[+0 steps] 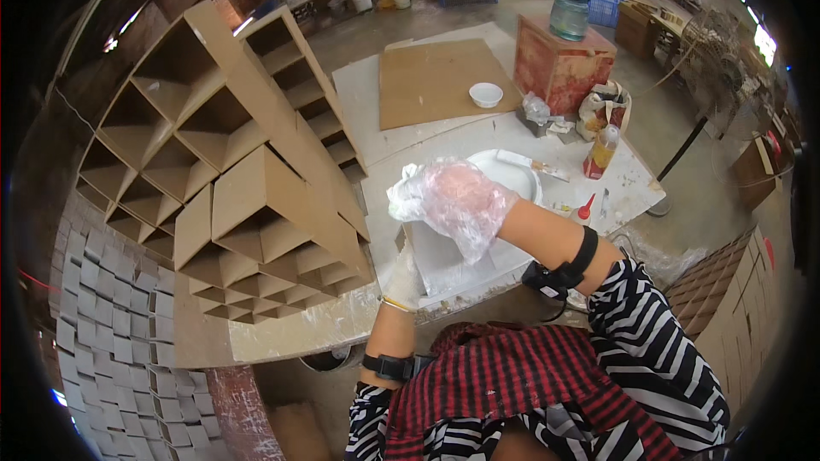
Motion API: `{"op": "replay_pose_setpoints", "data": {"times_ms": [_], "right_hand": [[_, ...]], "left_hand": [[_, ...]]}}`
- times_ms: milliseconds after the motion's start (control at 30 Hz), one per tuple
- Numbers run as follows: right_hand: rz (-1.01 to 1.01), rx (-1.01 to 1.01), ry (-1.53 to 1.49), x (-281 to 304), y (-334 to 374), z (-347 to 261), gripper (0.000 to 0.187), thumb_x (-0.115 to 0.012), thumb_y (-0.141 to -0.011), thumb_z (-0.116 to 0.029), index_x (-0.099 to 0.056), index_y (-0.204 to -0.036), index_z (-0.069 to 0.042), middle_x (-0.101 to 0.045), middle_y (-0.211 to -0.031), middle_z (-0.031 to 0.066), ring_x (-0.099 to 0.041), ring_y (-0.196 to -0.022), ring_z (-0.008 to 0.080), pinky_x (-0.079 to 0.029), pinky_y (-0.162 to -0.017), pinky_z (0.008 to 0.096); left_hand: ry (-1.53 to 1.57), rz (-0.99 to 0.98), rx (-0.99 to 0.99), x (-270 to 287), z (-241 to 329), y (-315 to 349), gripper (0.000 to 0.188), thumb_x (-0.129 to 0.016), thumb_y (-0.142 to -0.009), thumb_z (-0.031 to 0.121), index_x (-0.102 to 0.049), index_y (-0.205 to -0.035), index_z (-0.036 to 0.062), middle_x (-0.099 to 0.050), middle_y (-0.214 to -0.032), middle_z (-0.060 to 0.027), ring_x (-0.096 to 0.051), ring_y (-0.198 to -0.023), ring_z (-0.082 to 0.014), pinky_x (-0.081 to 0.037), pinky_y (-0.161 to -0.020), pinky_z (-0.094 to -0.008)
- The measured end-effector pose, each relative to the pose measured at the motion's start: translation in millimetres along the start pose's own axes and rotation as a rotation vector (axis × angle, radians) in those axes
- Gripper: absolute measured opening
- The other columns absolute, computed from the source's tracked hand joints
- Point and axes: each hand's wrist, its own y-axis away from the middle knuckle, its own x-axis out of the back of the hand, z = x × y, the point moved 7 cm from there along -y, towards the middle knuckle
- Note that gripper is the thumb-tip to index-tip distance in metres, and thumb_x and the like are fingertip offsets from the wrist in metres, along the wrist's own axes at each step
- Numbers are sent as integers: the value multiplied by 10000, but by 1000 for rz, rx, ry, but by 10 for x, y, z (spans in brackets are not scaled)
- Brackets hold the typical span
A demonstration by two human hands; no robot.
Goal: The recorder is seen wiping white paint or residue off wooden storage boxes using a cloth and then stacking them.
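Observation:
My right hand (pixel 457 196), inside a crinkled clear plastic covering smeared with white, is curled closed above the table. A white-smeared wad (pixel 405 193) shows at its fingertip end, but I cannot make out what it is. Below it stands a whitish box-like piece (pixel 436 260), partly hidden by the plastic. My left hand (pixel 401 280), in a white glove, grips the left side of this piece. Just beyond my right wrist is a round white basin (pixel 504 169) with a flat brush (pixel 534 165) lying across its rim.
Stacked brown cardboard grids (pixel 278 205) stand close on the left. On the table (pixel 325 324) are a brown board (pixel 427 77), a white bowl (pixel 486 95), a red-capped bottle (pixel 583 211) and a spray-type bottle (pixel 602 154). A red box (pixel 559 64) carries a water jug (pixel 570 17).

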Motion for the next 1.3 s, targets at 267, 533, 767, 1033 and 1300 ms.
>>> {"op": "replay_pose_setpoints", "data": {"times_ms": [267, 533, 767, 1033, 1300], "right_hand": [[-214, 128, -468, -174, 453, -778, 254, -557, -796, -158, -626, -1039, -186, -601, -1016, 82, -612, -924, 277, -500, -778, 379], [-109, -9, -241, -58, 253, -353, 333, -608, -744, -172, -621, -1077, -168, -609, -998, 114, -611, -901, 292, -494, -781, 394], [-89, -294, -177, 81, 37, 320, 636, -750, -406, -124, -616, -1028, -108, -617, -1064, 125, -612, -973, 308, -497, -835, 408], [-102, -72, -106, -146, 248, -87, 233, -568, -792, -184, -635, -1014, -203, -631, -1056, 21, -619, -965, 280, -508, -797, 400], [15, -44, -18, 132, 370, 138, 301, -648, -698, -147, -638, -997, -179, -636, -988, 51, -619, -941, 270, -513, -760, 420]], "left_hand": [[43, -17, 142, 102, 50, 26, 542, -446, -961, 453, -462, -1270, 7, -605, -1129, -123, -625, -974, -242, -517, -851, -359], [-11, -469, -35, 66, 101, -32, 582, -412, -970, 468, -439, -1283, -22, -600, -1139, -145, -595, -1047, -247, -496, -896, -341], [-20, -61, -42, 143, 80, 70, 551, -421, -973, 443, -466, -1264, -23, -602, -1136, -130, -595, -1024, -233, -490, -898, -337], [288, -294, 293, 97, -60, -13, 463, -348, -1002, 303, -366, -1380, 36, -413, -1396, -134, -422, -1264, -252, -361, -1052, -394], [14, 34, 41, 590, -66, -3, 538, -390, -980, 426, -406, -1335, 22, -489, -1284, -116, -498, -1134, -254, -416, -971, -370]]}}
